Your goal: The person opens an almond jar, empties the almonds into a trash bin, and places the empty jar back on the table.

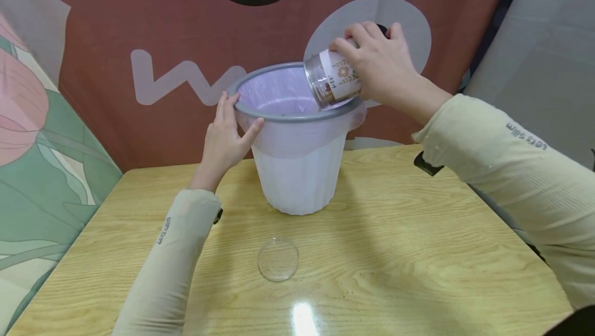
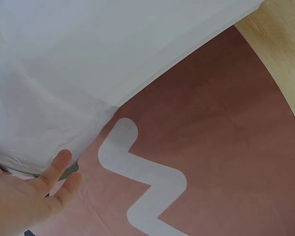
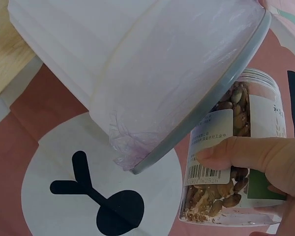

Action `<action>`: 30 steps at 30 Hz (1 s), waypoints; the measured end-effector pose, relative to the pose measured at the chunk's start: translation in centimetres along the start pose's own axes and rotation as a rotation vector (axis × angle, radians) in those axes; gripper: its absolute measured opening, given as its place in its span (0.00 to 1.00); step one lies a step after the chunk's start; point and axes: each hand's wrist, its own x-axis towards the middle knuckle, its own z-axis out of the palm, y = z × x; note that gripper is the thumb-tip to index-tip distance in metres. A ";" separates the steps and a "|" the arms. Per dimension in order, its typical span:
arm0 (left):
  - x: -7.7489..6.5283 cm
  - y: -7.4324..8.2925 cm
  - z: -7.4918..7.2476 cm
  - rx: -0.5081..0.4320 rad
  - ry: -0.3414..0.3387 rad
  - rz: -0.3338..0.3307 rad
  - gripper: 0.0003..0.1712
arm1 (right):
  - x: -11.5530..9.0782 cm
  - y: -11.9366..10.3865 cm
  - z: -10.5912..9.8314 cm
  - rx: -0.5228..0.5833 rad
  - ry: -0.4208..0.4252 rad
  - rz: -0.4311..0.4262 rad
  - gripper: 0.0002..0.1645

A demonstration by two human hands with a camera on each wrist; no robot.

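Observation:
A white trash can (image 1: 299,171) with a grey rim stands on the table, lined with a thin lilac bag (image 1: 279,91) folded over the rim. In my right hand (image 1: 383,65) is a clear plastic jar (image 1: 337,78) with a printed label, tilted so its uncapped mouth points down over the can's opening. Brown nut-like pieces (image 3: 221,196) lie inside it in the right wrist view. My left hand (image 1: 225,137) touches the left side of the rim, fingers extended and thumb spread along the front. The left wrist view shows two fingertips (image 2: 64,160) against the outside.
A round clear lid (image 1: 278,258) lies flat on the wooden table (image 1: 395,253) in front of the can. Small dark crumbs are scattered to its right. Behind the can hangs a red-brown printed cloth (image 1: 162,129); a floral cloth (image 1: 51,171) hangs at left.

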 end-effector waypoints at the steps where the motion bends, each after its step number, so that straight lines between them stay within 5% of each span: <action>1: 0.0 0.0 0.0 0.001 0.000 0.001 0.48 | 0.0 0.0 0.0 -0.001 0.002 -0.003 0.46; 30: 0.1 0.1 0.1 0.004 -0.009 -0.001 0.48 | 0.0 0.2 0.2 -0.051 0.063 -0.018 0.42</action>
